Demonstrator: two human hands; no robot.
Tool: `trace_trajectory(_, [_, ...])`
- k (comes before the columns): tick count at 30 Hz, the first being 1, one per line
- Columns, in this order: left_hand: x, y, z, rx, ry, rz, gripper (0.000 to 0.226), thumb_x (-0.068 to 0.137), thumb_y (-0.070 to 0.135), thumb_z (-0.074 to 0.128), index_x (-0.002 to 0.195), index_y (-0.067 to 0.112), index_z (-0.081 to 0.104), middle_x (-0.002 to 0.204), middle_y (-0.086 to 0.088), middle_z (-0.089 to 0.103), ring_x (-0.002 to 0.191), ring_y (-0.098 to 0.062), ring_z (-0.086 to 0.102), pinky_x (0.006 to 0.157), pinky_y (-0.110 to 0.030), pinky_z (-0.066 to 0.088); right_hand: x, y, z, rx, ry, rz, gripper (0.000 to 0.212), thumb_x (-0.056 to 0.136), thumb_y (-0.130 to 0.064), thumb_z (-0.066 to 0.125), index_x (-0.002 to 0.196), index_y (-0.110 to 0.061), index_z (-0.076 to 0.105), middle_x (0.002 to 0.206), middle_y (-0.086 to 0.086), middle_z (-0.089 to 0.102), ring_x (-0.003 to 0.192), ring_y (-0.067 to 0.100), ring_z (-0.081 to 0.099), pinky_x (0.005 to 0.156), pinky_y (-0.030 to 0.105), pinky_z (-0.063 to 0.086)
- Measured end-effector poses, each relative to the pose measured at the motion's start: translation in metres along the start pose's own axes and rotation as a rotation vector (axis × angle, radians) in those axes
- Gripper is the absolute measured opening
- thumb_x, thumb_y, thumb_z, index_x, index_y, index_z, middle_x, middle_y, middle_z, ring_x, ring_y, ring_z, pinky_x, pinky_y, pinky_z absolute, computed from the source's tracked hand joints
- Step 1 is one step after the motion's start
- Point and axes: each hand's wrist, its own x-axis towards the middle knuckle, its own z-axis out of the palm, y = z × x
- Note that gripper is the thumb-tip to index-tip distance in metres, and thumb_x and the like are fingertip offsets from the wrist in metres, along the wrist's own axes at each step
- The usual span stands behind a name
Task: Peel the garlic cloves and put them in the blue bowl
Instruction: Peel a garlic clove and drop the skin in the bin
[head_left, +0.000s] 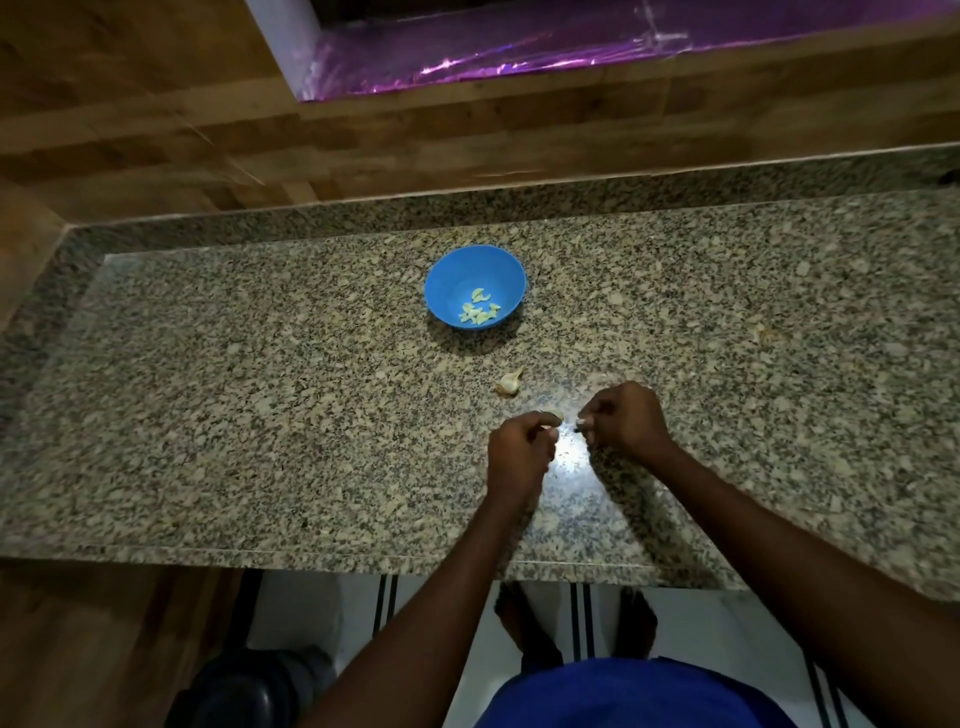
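Two hands meet low over the counter (218, 395), a long slab of speckled granite in grey, black and cream, with a raised lip of the same stone along its back and left edges. We see our left hand (519, 452) with its fingers curled in, pinching a garlic clove (554, 415) at the fingertips. Our right hand (626, 421) sits just beside it, fingers also curled, nipping something small and pale at the tips; we cannot tell whether it is a scrap of skin or part of the clove. A bright patch of reflected light shines on the stone right under both hands.

A piece of garlic (509, 383) lies on the counter just beyond the hands. Farther back stands the blue bowl (457, 270), with several peeled cloves (480, 312) gathered on its bottom.

Behind the counter the wall (156, 130) is panelled in brown wood, and above it runs a ledge covered in shiny purple film (519, 52). Below the counter's front edge we see a pale tiled floor (457, 639) with dark stripes, our bare feet (524, 629) and, at lower left, a dark round bin (244, 691).
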Motion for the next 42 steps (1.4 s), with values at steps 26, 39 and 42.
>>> trace_trajectory(26, [0.028, 0.055, 0.018, -0.323, -0.231, -0.203, 0.008, 0.085, -0.006, 0.072, 0.092, -0.007, 0.073, 0.092, -0.026, 0.074, 0.074, -0.025, 0.069, 0.081, -0.040, 0.061, -0.020, -0.018, -0.048, 0.147, 0.087, 0.086, 0.015, 0.082, 0.000, 0.076, 0.070, -0.007, 0.071, 0.061, 0.005, 0.070, 0.052, 0.012, 0.065, 0.050, 0.017, 0.049])
trace_trajectory(39, [0.032, 0.056, 0.019, -0.402, -0.223, -0.328, 0.018, 0.085, -0.006, 0.071, 0.103, -0.011, 0.070, 0.079, -0.019, 0.072, 0.063, -0.018, 0.067, 0.065, -0.025, 0.060, -0.018, -0.007, -0.040, 0.250, 0.093, -0.003, 0.007, 0.088, -0.003, 0.072, 0.081, -0.002, 0.070, 0.065, 0.007, 0.070, 0.050, 0.010, 0.065, 0.048, 0.015, 0.048])
trace_trajectory(42, [0.030, 0.050, 0.018, -0.358, -0.235, -0.139, 0.014, 0.087, -0.004, 0.072, 0.100, -0.007, 0.072, 0.083, -0.018, 0.073, 0.071, -0.019, 0.069, 0.072, -0.030, 0.060, -0.016, -0.005, -0.048, 0.573, -0.056, 0.148, 0.007, 0.090, 0.004, 0.068, 0.083, 0.006, 0.069, 0.072, 0.021, 0.071, 0.058, 0.022, 0.067, 0.051, 0.024, 0.055])
